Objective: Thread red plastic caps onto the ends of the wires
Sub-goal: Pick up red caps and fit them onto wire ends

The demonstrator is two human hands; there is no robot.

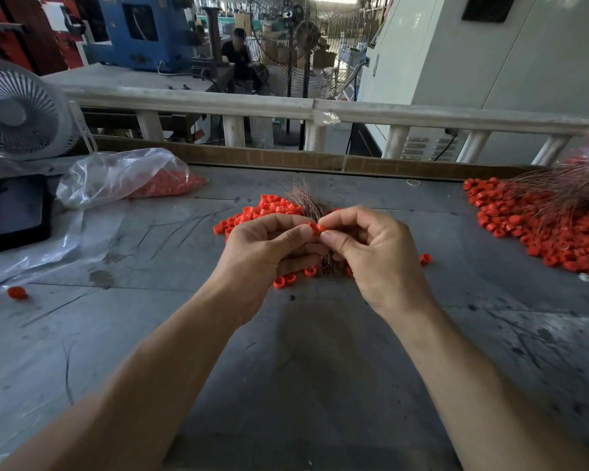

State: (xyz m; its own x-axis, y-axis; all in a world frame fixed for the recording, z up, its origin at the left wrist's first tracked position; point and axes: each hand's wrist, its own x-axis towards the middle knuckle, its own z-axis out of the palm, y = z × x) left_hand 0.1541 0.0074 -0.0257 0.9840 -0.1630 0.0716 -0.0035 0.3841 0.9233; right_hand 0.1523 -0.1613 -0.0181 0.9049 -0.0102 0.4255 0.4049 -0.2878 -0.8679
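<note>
My left hand and my right hand meet above the grey table, fingertips together. Between them sits a small red cap, pinched by the thumbs and forefingers of both hands. A bundle of thin coppery wires fans out behind the hands and shows again below them; which hand holds it is hidden. Loose red caps lie in a heap behind the hands, with a few more under them.
A large pile of red caps with wires on them lies at the right. At the back left a clear plastic bag of caps sits near a white fan and a black tray. One stray cap lies left.
</note>
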